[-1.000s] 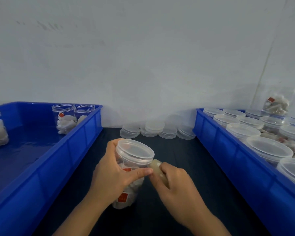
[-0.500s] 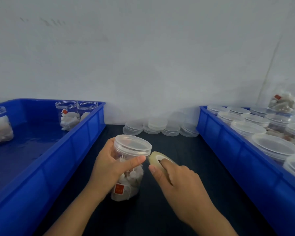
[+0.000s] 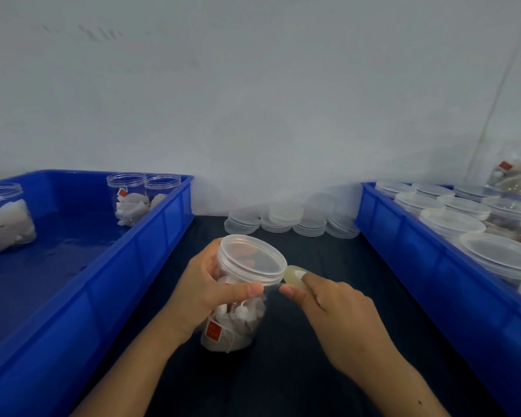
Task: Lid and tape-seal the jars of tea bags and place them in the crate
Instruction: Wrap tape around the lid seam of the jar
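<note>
Lidded jar of tea bags (image 3: 241, 293) at bench centre, gripped by left hand (image 3: 205, 293). Tape roll (image 3: 295, 276) pinched by right hand (image 3: 337, 311) at 3 o'clock. Light, slick plastic; best held below lid.

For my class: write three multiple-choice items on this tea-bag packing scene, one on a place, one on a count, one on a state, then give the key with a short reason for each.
1. Where do the spare lids lie?
A. Inside the left crate
B. On the dark table by the wall
C. On the held jar

2. How many unlidded jars stand in the left crate?
A. Three
B. One
C. Six

3. The held jar is:
A. Open-topped
B. Empty
C. Lidded

Key: B, stacks sit between both crates; A, three open rims show; C, a lid covers it while the left hand grips it and the right hand holds tape.
</note>
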`<state>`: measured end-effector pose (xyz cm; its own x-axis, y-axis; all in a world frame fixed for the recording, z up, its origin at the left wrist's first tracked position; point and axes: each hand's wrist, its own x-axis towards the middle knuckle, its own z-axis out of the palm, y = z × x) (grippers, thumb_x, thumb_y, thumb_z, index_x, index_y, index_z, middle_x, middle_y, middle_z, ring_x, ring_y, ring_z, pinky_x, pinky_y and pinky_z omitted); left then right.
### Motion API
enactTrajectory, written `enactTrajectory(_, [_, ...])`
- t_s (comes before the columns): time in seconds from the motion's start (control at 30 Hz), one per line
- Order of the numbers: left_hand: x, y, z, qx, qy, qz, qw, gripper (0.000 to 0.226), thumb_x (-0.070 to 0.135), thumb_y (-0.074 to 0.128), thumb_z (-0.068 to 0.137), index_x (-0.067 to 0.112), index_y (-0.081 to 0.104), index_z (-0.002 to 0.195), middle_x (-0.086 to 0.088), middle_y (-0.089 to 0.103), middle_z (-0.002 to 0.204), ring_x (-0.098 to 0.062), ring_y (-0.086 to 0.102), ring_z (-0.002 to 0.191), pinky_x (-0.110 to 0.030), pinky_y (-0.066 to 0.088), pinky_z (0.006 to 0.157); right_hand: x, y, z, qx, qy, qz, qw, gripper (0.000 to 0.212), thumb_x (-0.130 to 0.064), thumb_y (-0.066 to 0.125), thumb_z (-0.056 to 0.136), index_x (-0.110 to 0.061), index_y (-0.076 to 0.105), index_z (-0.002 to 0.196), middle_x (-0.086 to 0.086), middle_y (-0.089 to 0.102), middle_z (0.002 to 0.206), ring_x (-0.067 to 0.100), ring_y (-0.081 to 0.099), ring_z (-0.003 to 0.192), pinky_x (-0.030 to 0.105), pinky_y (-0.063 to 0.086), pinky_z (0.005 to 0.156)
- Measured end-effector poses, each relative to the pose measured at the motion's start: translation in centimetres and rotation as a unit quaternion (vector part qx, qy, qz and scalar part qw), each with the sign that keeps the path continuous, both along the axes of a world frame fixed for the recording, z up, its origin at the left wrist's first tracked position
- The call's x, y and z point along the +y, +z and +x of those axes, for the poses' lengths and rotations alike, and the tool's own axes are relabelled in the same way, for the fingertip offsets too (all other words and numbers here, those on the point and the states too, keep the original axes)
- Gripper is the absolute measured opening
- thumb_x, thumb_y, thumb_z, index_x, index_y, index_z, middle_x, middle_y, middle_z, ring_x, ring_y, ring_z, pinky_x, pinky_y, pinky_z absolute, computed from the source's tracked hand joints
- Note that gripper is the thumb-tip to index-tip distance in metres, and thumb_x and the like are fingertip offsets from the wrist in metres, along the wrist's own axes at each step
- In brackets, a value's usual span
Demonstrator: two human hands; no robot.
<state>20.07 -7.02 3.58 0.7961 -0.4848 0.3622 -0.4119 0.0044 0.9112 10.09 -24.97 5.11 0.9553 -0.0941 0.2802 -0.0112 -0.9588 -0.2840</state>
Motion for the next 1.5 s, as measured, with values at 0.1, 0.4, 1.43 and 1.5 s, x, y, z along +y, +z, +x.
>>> enactTrajectory(0.1, [0.1, 0.0, 0.0, -0.005, -0.012, -0.001, 1.000, 0.078, 0.041, 0.082, 0.049, 0.024, 0.056, 0.120, 0.007, 0.068, 0.115, -0.009, 0.063, 0.110, -0.021, 0.053, 0.086, 0.1, 0.1, 0.0, 0.005, 0.006, 0.010, 1.000, 0.073, -0.078, -0.005, 0.063, -0.027, 0.045, 0.079, -0.005, 0.053, 0.071, 0.009, 0.050, 0.061, 0.024, 0.039, 0.056])
enactTrajectory(0.4, [0.1, 0.2, -0.2, -0.004, -0.048, -0.010, 0.999, 0.084, 0.029, 0.085, 0.053, 0.028, 0.033, 0.119, 0.014, 0.067, 0.111, -0.010, 0.065, 0.107, -0.017, 0.052, 0.080, 0.0, 0.2, -0.2, -0.002, -0.003, 0.017, 1.000, 0.075, -0.080, -0.004, 0.059, -0.028, 0.047, 0.077, -0.006, 0.051, 0.065, 0.008, 0.048, 0.056, 0.023, 0.038, 0.053])
enactTrajectory(1.43, [-2.1, -1.0, -2.6, -0.112, 0.164, 0.023, 0.980, 0.066, 0.070, 0.066, 0.066, 0.045, 0.044, 0.123, 0.031, 0.057, 0.113, 0.012, 0.054, 0.107, -0.006, 0.044, 0.080, 1.4, -1.2, -0.4, -0.065, -0.021, 0.062, 0.996, 0.062, -0.073, 0.007, 0.080, -0.024, 0.043, 0.073, -0.005, 0.048, 0.061, 0.011, 0.044, 0.053, 0.026, 0.038, 0.054])
enactTrajectory(1.5, [-2.3, -1.0, -2.8, -0.137, 0.185, 0.063, 0.971, 0.087, 0.076, 0.073, 0.053, 0.047, 0.037, 0.126, 0.033, 0.053, 0.116, 0.015, 0.051, 0.107, -0.006, 0.042, 0.080, 1.2, -1.3, -0.5, -0.065, -0.014, 0.066, 0.996, 0.049, -0.062, 0.022, 0.093, -0.023, 0.046, 0.076, -0.006, 0.049, 0.062, 0.010, 0.045, 0.053, 0.027, 0.040, 0.056])
